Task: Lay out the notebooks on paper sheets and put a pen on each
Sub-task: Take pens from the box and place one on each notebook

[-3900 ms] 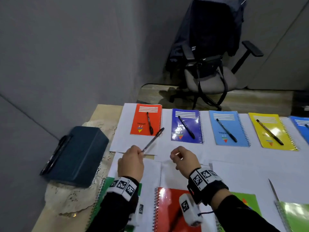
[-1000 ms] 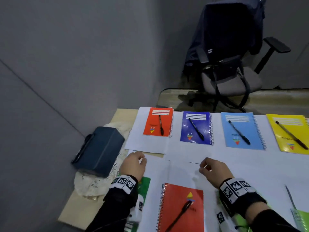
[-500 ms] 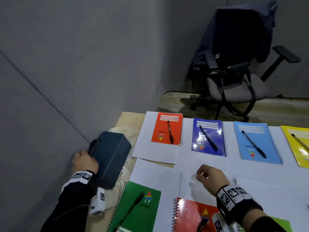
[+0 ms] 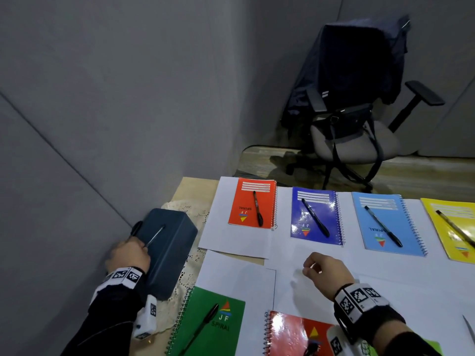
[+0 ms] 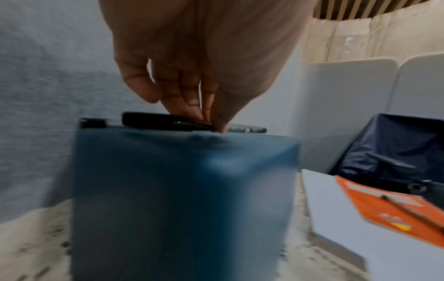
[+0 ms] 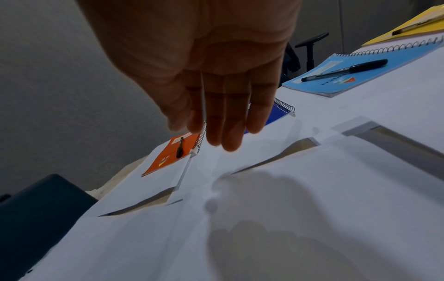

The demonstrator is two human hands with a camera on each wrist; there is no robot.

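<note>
Pen (image 5: pixel 247 130) on the dark box (image 4: pixel 164 250): light, slick, thin, so my left hand (image 4: pixel 128 255) pinches mid-barrel; right hand (image 4: pixel 326 271) hangs loose, holding nothing.

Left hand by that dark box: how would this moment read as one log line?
left hand: pinching pen atop dark blue box | right hand: empty, over paper sheets | visible notebooks: all have pens

Orange notebook (image 4: pixel 251 203), dark-blue notebook (image 4: pixel 315 217), green notebook (image 4: pixel 215 327)
</note>
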